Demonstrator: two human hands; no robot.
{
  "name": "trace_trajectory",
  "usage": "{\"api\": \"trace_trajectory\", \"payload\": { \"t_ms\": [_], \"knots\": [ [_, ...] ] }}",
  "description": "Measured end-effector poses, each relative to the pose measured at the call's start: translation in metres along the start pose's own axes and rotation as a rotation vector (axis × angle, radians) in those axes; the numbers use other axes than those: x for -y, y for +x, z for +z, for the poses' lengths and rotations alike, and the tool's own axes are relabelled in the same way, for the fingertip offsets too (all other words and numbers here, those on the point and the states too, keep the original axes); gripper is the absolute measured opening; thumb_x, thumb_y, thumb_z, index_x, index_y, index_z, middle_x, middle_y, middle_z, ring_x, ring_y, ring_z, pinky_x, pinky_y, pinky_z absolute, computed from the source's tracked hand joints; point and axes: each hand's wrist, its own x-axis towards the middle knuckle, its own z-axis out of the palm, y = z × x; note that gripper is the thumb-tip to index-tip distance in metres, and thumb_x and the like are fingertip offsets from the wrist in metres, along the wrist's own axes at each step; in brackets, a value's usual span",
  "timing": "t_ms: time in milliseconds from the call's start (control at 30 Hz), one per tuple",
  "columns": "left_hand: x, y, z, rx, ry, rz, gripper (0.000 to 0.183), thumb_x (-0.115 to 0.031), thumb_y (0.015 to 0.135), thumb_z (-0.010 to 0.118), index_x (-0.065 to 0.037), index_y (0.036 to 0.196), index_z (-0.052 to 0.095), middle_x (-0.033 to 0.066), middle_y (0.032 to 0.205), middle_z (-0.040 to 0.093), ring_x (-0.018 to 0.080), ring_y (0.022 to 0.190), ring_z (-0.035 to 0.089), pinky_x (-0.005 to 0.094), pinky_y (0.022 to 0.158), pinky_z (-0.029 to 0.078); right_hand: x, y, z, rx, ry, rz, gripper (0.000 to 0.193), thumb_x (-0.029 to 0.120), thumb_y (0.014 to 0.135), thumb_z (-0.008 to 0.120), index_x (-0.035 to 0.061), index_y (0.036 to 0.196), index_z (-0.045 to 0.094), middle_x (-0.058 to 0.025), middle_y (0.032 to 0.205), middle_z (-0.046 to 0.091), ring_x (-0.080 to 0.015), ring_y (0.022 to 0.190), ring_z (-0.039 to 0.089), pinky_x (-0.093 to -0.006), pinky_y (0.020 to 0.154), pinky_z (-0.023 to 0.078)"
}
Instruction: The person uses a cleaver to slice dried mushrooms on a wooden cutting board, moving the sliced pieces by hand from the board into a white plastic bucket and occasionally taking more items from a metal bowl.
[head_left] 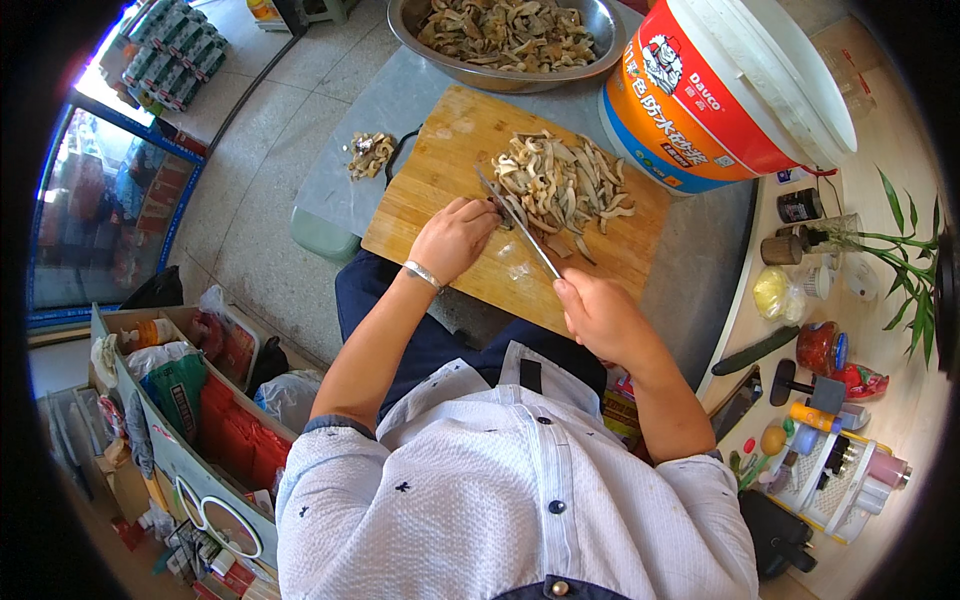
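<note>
My right hand [603, 315] is closed round the handle of a kitchen knife [530, 236], its blade slanting up and left, edge-on to my view. On the wooden cutting board [430, 180], my left hand [455, 240] is curled with its fingertips beside the blade, pressing a small dark piece of mushroom, mostly hidden by the fingers. Just beyond the blade lies a loose pile of sliced mushrooms [575, 180], pale and grey-brown. A few scraps sit near the board's front part. Behind the board, a steel basin [460, 70] holds many more mushroom pieces.
A small heap of mushroom trimmings [370, 156] lies left of the board on the grey table [335, 185]. A big orange and white bucket [680, 120] stands at the back right. The right-hand counter carries a cucumber [755, 351], jars and a plant [895, 250]. Bags fill a drawer [215, 400] at left.
</note>
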Motion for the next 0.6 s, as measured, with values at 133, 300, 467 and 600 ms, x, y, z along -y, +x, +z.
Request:
{"api": "trace_trajectory", "payload": {
  "t_ms": [133, 300, 467, 600],
  "knots": [
    [-0.001, 0.000, -0.001, 0.002, -0.022, -0.026, 0.018, -0.005, 0.077, 0.066, -0.005, 0.096, 0.066, 0.0082, 0.104, 0.062, 0.0275, 0.092, 0.059, 0.0362, 0.082, 0.050, -0.007, 0.022, 0.007, -0.029, 0.036, -0.005, 0.033, 0.026, 0.098, 0.044, -0.0016, 0.081, 0.051, -0.0276, 0.073, 0.058, -0.0471, 0.072, 0.057, -0.0521, 0.064, 0.042],
    [-0.001, -0.001, -0.001, -0.019, -0.041, -0.025, 0.016, -0.005, 0.078, 0.065, -0.005, 0.094, 0.066, 0.0083, 0.103, 0.062, 0.0280, 0.092, 0.060, 0.0363, 0.081, 0.051, -0.013, 0.015, 0.008, -0.068, 0.064, -0.044, 0.033, 0.025, 0.100, 0.042, 0.0036, 0.075, 0.046, -0.0039, 0.052, 0.050, -0.0146, 0.043, 0.050, -0.0317, 0.045, 0.042],
    [0.000, -0.003, 0.001, 0.006, -0.024, -0.050, 0.012, -0.006, 0.079, 0.065, -0.005, 0.091, 0.065, 0.0080, 0.100, 0.061, 0.0279, 0.091, 0.060, 0.0361, 0.080, 0.051, -0.002, 0.004, -0.001, -0.002, 0.036, -0.049, 0.033, 0.024, 0.099, 0.043, 0.0023, 0.075, 0.047, -0.0113, 0.057, 0.052, -0.0242, 0.050, 0.051, -0.0370, 0.049, 0.041],
    [-0.001, -0.001, -0.001, 0.009, -0.006, -0.032, 0.012, -0.007, 0.079, 0.065, -0.006, 0.091, 0.064, 0.0080, 0.098, 0.061, 0.0278, 0.090, 0.060, 0.0361, 0.079, 0.051, 0.000, 0.004, -0.003, -0.001, 0.085, 0.002, 0.033, 0.025, 0.097, 0.045, -0.0014, 0.078, 0.051, -0.0265, 0.066, 0.055, -0.0458, 0.064, 0.055, -0.0497, 0.059, 0.042]
  ]
}}
